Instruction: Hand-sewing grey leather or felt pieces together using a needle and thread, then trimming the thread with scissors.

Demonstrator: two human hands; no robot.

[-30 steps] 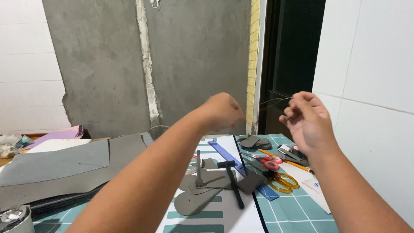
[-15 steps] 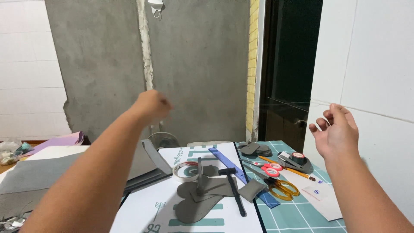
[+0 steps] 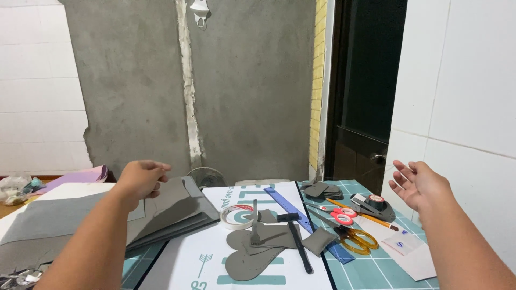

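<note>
Left hand (image 3: 141, 180) hangs loosely curled above the stacked grey sheets (image 3: 161, 212) at left; right hand (image 3: 422, 184) is spread, palm inward, at far right, above the scissors (image 3: 349, 231), blue ruler (image 3: 301, 212), tape roll (image 3: 236, 216) and hammer (image 3: 294, 236)

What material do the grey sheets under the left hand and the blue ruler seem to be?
Grey sheets: probably leather or foam, matte, bending softly in a stack. Blue ruler: likely plastic, smooth, slightly glossy. Left hand hovers above the sheets.
</note>
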